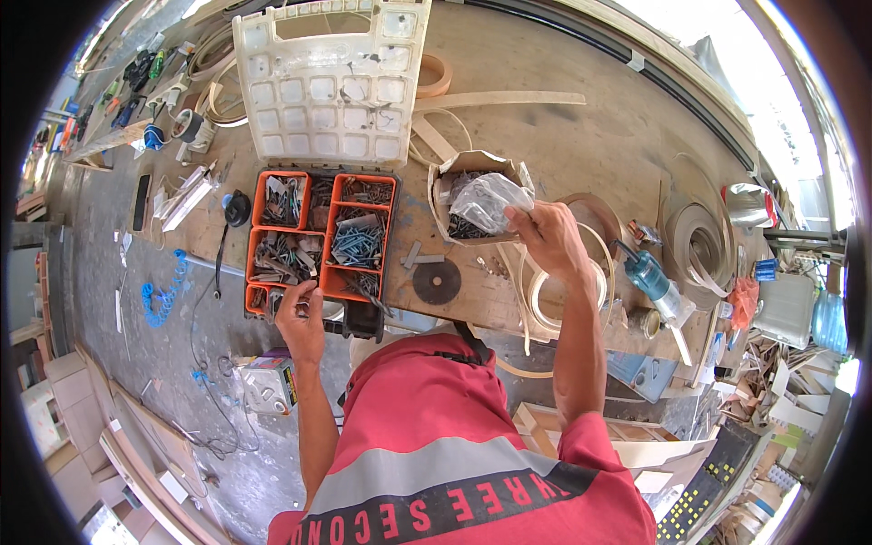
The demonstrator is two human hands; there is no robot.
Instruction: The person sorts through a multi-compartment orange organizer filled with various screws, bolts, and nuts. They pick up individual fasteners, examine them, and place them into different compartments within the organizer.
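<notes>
An organizer case [389,272] with orange compartments lies at the table's near edge, its clear lid [331,95] swung up at the back. Screws [359,241] and other small metal hardware fill the compartments. Over the lower left ones, my left hand [300,318] is closed with fingertips together; what they hold, if anything, is too small to name. To the right, my right hand [552,238] pinches a clear plastic bag [493,202]. The bag lies over the mouth of a torn cardboard box [438,216], which has dark screws or nails inside.
Between case and box lies a dark cutting disc [437,282]. Rolls of edge banding [699,236] and a teal power tool [647,272] sit at right. A phone [141,202], a black cable and a blue coiled hose [162,295] are at left.
</notes>
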